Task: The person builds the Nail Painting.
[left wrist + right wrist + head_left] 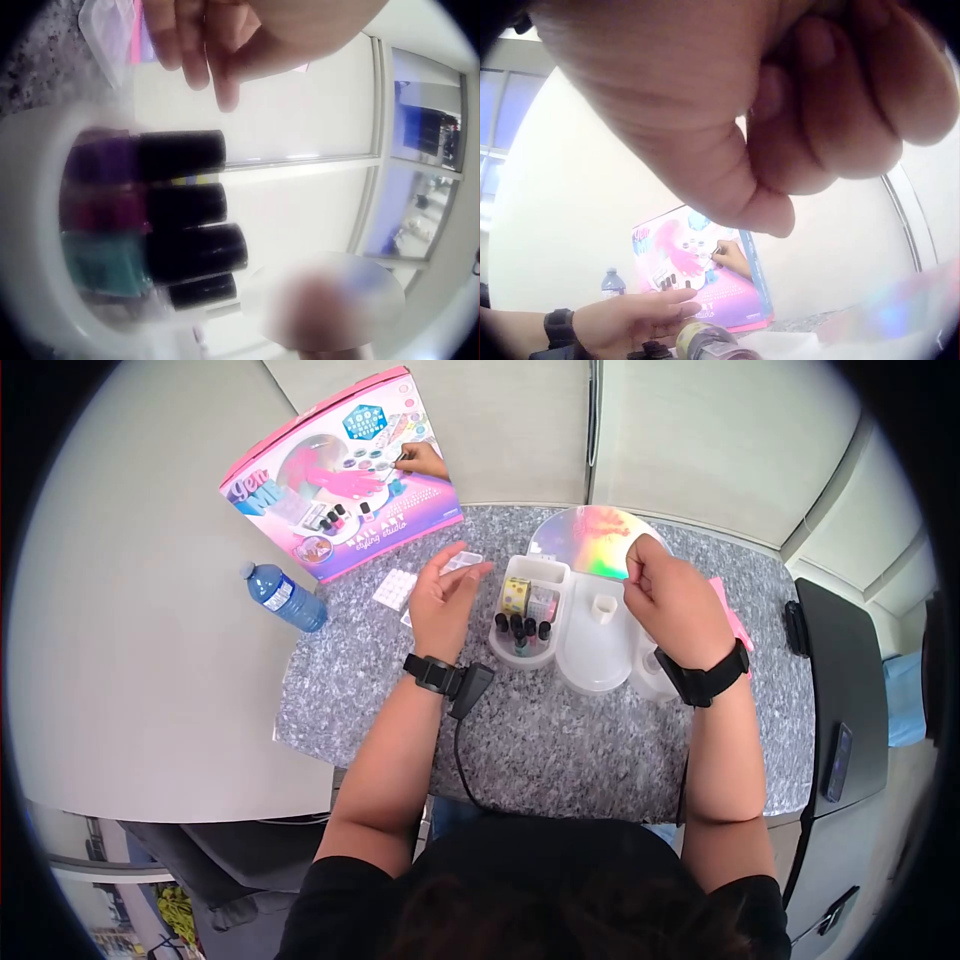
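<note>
Counter (570, 750): left hand (443, 605) loose, right (680, 605) curled, contents unclear.

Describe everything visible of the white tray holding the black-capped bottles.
The white tray looks plastic, with raised rim, compartments and a rounded near end. It lies open side up on the speckled grey table. Black-capped bottles stand in its near end, a yellow patterned roll behind them. The left hand is beside it, apparently apart.

One box (345, 480), one water bottle (285, 598), at least four black-capped polish bottles (187, 206), two wristbands (718, 680)
</note>
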